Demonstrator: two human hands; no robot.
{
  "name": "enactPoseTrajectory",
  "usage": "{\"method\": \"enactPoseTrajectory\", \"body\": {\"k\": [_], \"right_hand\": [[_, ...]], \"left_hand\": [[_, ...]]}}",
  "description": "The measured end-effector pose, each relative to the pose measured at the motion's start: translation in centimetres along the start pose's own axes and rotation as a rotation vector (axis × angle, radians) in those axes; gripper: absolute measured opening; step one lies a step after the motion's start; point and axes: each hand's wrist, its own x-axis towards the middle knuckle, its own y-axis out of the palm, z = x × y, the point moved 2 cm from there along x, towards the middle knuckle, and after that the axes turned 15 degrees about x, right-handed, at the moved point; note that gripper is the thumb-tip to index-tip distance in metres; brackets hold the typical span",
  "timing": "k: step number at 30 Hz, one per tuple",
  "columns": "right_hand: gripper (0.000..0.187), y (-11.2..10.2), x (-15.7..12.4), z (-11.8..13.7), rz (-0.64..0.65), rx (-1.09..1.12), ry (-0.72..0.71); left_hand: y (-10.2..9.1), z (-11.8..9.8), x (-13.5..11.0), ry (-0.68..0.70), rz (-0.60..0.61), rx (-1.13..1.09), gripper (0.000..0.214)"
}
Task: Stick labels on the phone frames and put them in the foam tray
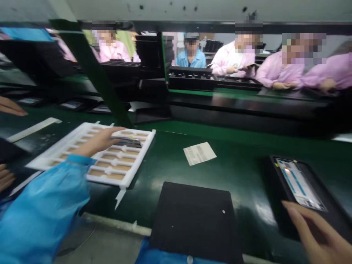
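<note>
My left hand [100, 141], in a blue sleeve, is over a white slotted tray [152, 141] at left. Its fingers are closed on a thin, flat dark piece [132, 142] with a shiny edge, just above the slots. At lower right, my right hand [316, 227] is beside a black fixture [319, 176], thumb and forefinger bent together at the tips; anything between them is too small to make out. Inside the fixture lies a phone-sized silver frame [299, 183] with blue strips. A black flat board [195, 220] lies at the front edge between my hands.
A white printed label sheet [200, 153] lies mid-table. A slanted green post [93, 73] rises behind the tray. Another person's hand [11, 106] shows at far left, near several black fixtures [73, 104]. Across the bench, several people in pink or blue work clothes sit behind black trays [192, 79].
</note>
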Motion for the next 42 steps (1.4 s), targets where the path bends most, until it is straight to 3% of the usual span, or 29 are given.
{"method": "enactPoseTrajectory", "body": {"k": [3, 5, 6, 10, 12, 14, 18, 21, 26, 29, 31, 34, 37, 39, 42], "right_hand": [[0.044, -1.1, 4.3, -1.5, -0.212, -0.189, -0.070], [0.057, -1.0, 7.0, -3.1, -0.185, -0.296, -0.150], [0.062, -1.0, 8.2, -4.1, -0.166, -0.341, -0.120], [0.070, -0.3, 10.1, -6.8, -0.044, -0.419, 0.133], [0.070, -0.1, 9.9, -6.8, -0.085, -0.396, 0.153], [0.072, 0.0, 9.7, -6.6, -0.163, -0.368, 0.169], [0.079, -0.2, 9.8, -6.3, -0.279, -0.344, 0.193], [0.082, -1.0, 10.0, -6.4, -0.348, -0.237, 0.190], [0.077, -2.1, 8.3, -4.8, -0.470, 0.166, 0.206], [0.068, 0.2, 4.7, -1.1, -0.381, 0.385, 0.092], [0.064, 3.3, 1.3, 2.3, -0.186, 0.492, 0.002], [0.064, 8.2, -3.0, 6.8, 0.067, 0.402, -0.224], [0.054, 10.5, -3.9, 7.7, 0.245, 0.249, -0.389], [0.042, 9.5, -2.4, 5.6, 0.154, 0.103, -0.413], [0.041, 5.8, 0.9, 0.2, -0.193, -0.292, -0.334]], "left_hand": [[0.1, -4.9, -1.1, 0.039, -0.222, -0.032, 0.047], [0.6, -9.9, -2.1, 0.064, -0.371, -0.159, 0.035], [1.1, -12.8, -2.7, 0.139, -0.380, -0.233, 0.032], [3.0, -24.3, -5.2, 0.632, -0.204, -0.412, 0.023], [3.7, -28.1, -5.8, 0.770, -0.118, -0.460, 0.024], [4.1, -30.3, -6.1, 0.838, -0.056, -0.511, 0.024], [4.2, -31.5, -6.2, 0.844, -0.015, -0.655, 0.023], [4.2, -31.2, -6.3, 0.707, 0.028, -0.787, 0.020], [4.8, -31.4, -7.1, 0.456, 0.306, -0.878, 0.019], [5.6, -32.6, -8.1, 0.346, 0.519, -1.075, 0.032], [6.2, -33.6, -8.6, 0.258, 0.633, -1.307, 0.051], [7.1, -34.6, -8.8, 0.053, 0.642, -1.619, 0.068], [8.0, -34.0, -8.1, -0.156, 0.566, -1.644, 0.065], [8.4, -32.7, -7.0, -0.179, 0.501, -1.546, 0.064], [8.9, -30.6, -4.9, -0.072, 0.419, -1.425, 0.064]]}}
